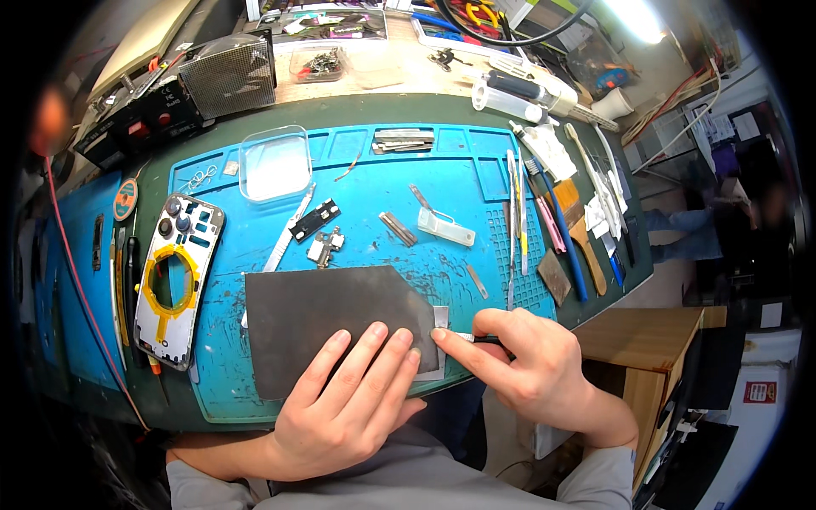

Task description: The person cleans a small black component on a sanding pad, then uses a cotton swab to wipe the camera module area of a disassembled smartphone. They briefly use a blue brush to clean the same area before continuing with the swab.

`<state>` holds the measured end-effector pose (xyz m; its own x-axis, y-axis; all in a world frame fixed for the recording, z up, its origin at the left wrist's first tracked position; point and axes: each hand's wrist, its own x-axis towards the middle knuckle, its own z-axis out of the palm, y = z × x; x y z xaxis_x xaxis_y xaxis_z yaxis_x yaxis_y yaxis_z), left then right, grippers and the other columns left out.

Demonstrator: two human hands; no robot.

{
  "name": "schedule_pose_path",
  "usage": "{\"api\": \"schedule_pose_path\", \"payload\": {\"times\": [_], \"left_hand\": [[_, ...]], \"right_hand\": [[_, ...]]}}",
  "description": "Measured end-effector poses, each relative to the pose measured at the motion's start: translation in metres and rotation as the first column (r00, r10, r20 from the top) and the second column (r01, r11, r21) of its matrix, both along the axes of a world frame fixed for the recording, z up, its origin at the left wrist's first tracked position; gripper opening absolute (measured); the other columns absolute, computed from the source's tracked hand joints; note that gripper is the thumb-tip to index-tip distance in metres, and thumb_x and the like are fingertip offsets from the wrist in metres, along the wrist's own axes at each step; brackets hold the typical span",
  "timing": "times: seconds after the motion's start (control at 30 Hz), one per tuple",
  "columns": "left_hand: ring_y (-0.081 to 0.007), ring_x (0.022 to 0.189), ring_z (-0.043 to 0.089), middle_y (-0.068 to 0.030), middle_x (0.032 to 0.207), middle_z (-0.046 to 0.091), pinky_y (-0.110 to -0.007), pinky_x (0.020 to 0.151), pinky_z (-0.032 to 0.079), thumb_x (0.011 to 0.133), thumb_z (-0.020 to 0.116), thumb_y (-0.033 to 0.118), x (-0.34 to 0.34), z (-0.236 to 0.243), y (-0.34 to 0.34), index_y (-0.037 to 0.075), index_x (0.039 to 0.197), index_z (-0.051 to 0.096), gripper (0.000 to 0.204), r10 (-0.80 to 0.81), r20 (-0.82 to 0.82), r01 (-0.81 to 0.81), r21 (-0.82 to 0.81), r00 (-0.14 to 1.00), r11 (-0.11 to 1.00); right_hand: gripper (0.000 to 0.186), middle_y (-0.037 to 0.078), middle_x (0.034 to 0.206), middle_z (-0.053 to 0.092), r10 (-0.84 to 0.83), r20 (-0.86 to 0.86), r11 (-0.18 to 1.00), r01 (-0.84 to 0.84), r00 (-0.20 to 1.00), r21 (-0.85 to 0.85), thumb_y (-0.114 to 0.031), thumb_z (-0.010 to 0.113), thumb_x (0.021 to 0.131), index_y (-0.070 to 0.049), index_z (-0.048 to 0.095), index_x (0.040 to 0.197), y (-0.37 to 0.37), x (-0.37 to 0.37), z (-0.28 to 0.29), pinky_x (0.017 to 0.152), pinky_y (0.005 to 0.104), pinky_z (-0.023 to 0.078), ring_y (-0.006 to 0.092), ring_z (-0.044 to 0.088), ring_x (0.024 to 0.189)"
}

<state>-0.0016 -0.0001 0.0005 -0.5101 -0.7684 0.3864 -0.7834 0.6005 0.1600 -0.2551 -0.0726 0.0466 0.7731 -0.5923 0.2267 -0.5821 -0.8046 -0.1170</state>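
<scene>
Your right hand (537, 367) grasps slim tool (488, 340), tip unclear; left hand (350, 416) flat on dark sheet (319, 310); slanted corner (406, 291) seems done, right edge (431, 359) unfinished.

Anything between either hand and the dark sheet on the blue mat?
Nothing visible. The left hand rests on the dark sheet; the right hand, holding a slim tool, has its index fingertip at the sheet's right edge, where a pale piece shows, apparently underneath.
</scene>
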Motion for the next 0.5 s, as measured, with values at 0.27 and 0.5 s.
{"api": "schedule_pose_path", "payload": {"times": [0.27,0.5], "left_hand": [[-0.0315,0.134,0.068,-0.0132,0.138,0.075,-0.05,0.118,0.049,0.106,0.067,0.041,-0.0003,-0.0022,0.0004,0.003,0.129,0.078,0.046,-0.012,-0.019,0.012,0.002,1.0,1.0],[-0.0275,0.135,0.068,-0.0112,0.141,0.074,-0.047,0.117,0.049,0.106,0.066,0.04,0.0002,0.0003,0.0005,0.006,0.128,0.079,0.042,0.001,0.002,-0.001,0.0,1.0,1.0]], "right_hand": [[0.05,0.0,0.1,0.06,-0.001,0.004,1.0,0.001,1.0,0.007,-0.006,0.08,0.08,-0.015,0.079,0.129,0.0002,-0.0004,0.0002,0.057,0.0288,0.048,0.0135,0.06,0.074],[0.052,0.0,0.1,0.06,-0.006,0.009,1.0,0.006,1.0,0.018,-0.007,0.079,0.079,-0.015,0.079,0.13,-0.0003,-0.0003,0.0003,0.058,0.0286,0.048,0.0138,0.06,0.075]]}}
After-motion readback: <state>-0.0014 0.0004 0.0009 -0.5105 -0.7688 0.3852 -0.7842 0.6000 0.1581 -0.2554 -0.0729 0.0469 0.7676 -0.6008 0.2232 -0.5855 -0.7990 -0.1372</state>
